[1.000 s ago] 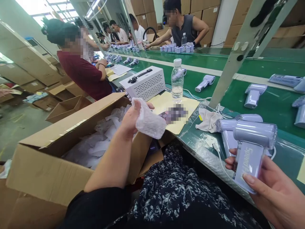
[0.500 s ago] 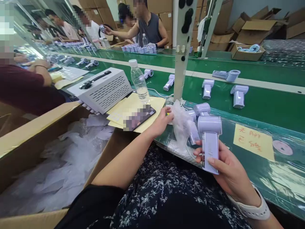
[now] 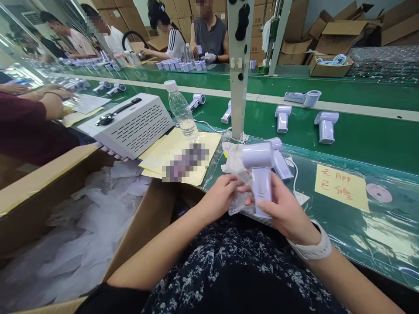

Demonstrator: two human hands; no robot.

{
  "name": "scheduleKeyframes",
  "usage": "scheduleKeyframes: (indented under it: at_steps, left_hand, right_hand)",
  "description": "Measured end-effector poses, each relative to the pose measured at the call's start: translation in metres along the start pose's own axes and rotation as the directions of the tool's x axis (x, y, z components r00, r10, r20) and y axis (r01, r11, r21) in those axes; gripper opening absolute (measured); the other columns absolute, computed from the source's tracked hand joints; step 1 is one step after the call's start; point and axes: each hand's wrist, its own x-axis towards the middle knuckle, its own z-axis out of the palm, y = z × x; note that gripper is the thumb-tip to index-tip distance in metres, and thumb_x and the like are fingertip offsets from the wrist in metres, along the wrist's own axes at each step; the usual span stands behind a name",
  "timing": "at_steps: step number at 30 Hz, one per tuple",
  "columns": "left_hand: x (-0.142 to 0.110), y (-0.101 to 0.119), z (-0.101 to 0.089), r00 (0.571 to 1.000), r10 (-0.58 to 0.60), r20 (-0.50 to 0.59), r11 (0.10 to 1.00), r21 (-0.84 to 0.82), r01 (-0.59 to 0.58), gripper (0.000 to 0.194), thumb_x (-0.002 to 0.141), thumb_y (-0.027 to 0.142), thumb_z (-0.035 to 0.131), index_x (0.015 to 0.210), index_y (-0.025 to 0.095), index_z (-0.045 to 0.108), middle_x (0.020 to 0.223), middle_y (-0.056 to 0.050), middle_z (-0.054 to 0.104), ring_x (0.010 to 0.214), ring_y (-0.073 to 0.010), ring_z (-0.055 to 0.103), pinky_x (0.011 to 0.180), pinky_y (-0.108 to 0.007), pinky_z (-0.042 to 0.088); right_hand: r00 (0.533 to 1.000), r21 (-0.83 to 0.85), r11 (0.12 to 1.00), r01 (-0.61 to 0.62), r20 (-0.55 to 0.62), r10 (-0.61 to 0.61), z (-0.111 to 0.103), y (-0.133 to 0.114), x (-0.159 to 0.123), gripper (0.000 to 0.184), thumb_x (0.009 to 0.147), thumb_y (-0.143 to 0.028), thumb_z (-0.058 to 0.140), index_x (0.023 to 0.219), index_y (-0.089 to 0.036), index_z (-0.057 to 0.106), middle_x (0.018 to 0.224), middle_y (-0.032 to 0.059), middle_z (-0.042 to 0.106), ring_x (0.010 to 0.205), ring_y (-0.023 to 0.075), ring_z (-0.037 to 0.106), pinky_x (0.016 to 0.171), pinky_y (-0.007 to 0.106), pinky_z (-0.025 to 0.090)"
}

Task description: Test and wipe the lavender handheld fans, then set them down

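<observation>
My right hand point(image 3: 288, 209) is wrapped around the handle of a glossy lavender handheld fan point(image 3: 258, 156). It is upright above the near edge of the bench, its barrel-shaped head on top. My left hand point(image 3: 222, 196) is just left of the handle, fingers bent around a crumpled clear plastic bag point(image 3: 240, 201). The fan and the blur partly hide its fingertips. Behind the held fan, a second lavender fan point(image 3: 282, 165) leans on the bench, partly covered. A white crumpled wrapper point(image 3: 233, 153) lies beside the post's foot.
A cardboard box point(image 3: 131, 237) of plastic bags stands at my left. A grey vented metal unit point(image 3: 131, 131), water bottle point(image 3: 183, 113) and yellow papers point(image 3: 209, 139) sit beyond it. A metal post point(image 3: 238, 78) rises ahead. More fans point(image 3: 326, 126) lie on the green belt point(image 3: 369, 144). People work across it.
My right hand has brought the fan left, closer to my left hand. My left hand has moved down and nearer to me, with the clear plastic bag now at its fingers. The view has shifted slightly.
</observation>
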Motion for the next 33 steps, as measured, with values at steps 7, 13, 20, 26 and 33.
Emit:
scheduleKeyframes:
  at_steps: [7, 13, 20, 26, 33]
  left_hand:
    - [-0.037, -0.02, -0.048, 0.782, -0.508, -0.36, 0.857, -0.3, 0.419, 0.035, 0.081, 0.023, 0.073, 0.114, 0.023, 0.063, 0.098, -0.003, 0.059, 0.082, -0.0177, 0.062, 0.08, -0.036, 0.056]
    - [-0.071, -0.018, -0.046, 0.709, -0.682, 0.177, 0.308, -0.811, 0.498, 0.05, 0.068, 0.045, 0.088, 0.101, 0.015, 0.065, 0.091, -0.007, 0.07, 0.083, -0.0202, 0.068, 0.078, -0.034, 0.056]
    - [-0.069, -0.023, -0.085, 0.612, -0.739, -0.283, 0.467, -0.869, 0.163, 0.056, 0.058, 0.05, 0.094, 0.093, 0.022, 0.06, 0.071, 0.004, 0.068, 0.061, -0.0134, 0.063, 0.057, -0.024, 0.051]
    - [-0.032, 0.01, -0.122, 0.672, -0.288, -0.682, 0.954, -0.269, 0.136, 0.024, 0.087, 0.041, 0.069, 0.081, 0.02, 0.064, 0.066, 0.003, 0.061, 0.056, -0.0116, 0.051, 0.053, -0.023, 0.04]
    - [0.02, 0.005, -0.024, 0.933, -0.34, 0.117, 0.882, -0.305, 0.359, 0.01, 0.081, 0.021, 0.063, 0.079, 0.02, 0.073, 0.085, -0.006, 0.076, 0.085, -0.0265, 0.068, 0.084, -0.038, 0.05]
  right_hand:
    - [0.993, -0.463, 0.886, -0.025, -0.113, -0.031, 0.02, 0.029, 0.042, 0.078, 0.073, -0.017, 0.06, 0.148, -0.014, 0.041, 0.154, 0.0167, 0.048, 0.146, 0.0327, 0.042, 0.125, 0.05, 0.029]
    - [0.989, -0.553, 0.833, -0.022, -0.136, -0.064, 0.022, 0.039, 0.042, 0.079, 0.074, -0.022, 0.059, 0.151, -0.013, 0.041, 0.155, 0.0171, 0.048, 0.144, 0.0336, 0.045, 0.123, 0.05, 0.032]
    - [0.995, -0.286, 0.958, 0.032, -0.084, -0.058, 0.013, 0.035, 0.026, 0.082, 0.08, -0.022, 0.066, 0.156, -0.021, 0.036, 0.14, 0.0143, 0.06, 0.12, 0.0305, 0.066, 0.109, 0.051, 0.05]
    - [0.999, -0.133, 0.99, -0.041, -0.022, 0.039, -0.001, 0.014, -0.008, 0.088, 0.086, -0.031, 0.072, 0.162, -0.023, 0.028, 0.113, 0.0099, 0.07, 0.084, 0.0228, 0.072, 0.083, 0.044, 0.062]
    - [0.992, -0.481, 0.877, 0.013, -0.106, -0.073, -0.014, 0.012, -0.035, 0.077, 0.096, -0.039, 0.059, 0.163, -0.021, 0.026, 0.129, 0.018, 0.068, 0.079, 0.0238, 0.072, 0.076, 0.044, 0.063]
